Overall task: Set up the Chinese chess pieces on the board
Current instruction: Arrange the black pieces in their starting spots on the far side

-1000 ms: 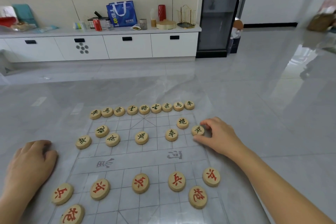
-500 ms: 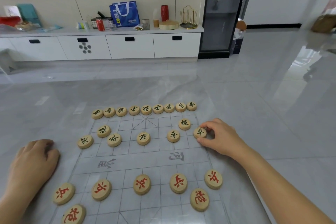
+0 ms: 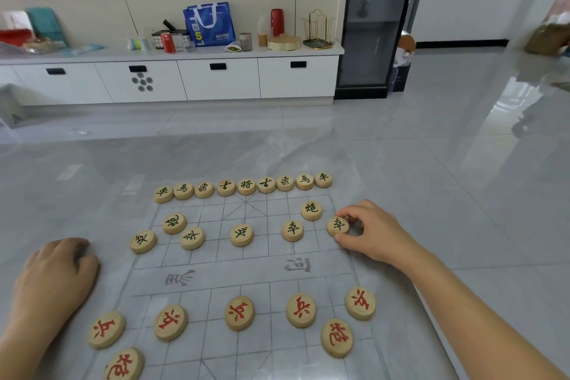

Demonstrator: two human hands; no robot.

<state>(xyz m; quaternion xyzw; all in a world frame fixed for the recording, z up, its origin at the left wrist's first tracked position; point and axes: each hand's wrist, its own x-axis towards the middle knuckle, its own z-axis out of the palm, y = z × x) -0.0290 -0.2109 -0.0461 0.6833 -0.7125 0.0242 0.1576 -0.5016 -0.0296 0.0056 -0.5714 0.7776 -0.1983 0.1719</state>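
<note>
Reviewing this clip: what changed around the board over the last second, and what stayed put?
The right hand drew its fingers in from a loose touch to a pinch on the rightmost black soldier, thumb below and forefinger above. The piece itself barely shifted on the board. The left hand stayed curled on the floor beside the board, and all other pieces kept their places.

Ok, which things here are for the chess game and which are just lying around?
For the game: chess board, dark-lettered pieces, red-lettered pieces, the soldier piece pinched by the right hand.
Just lying about: blue shopping bag, red can, red vase, gold wire rack, all on the white cabinet.
</note>
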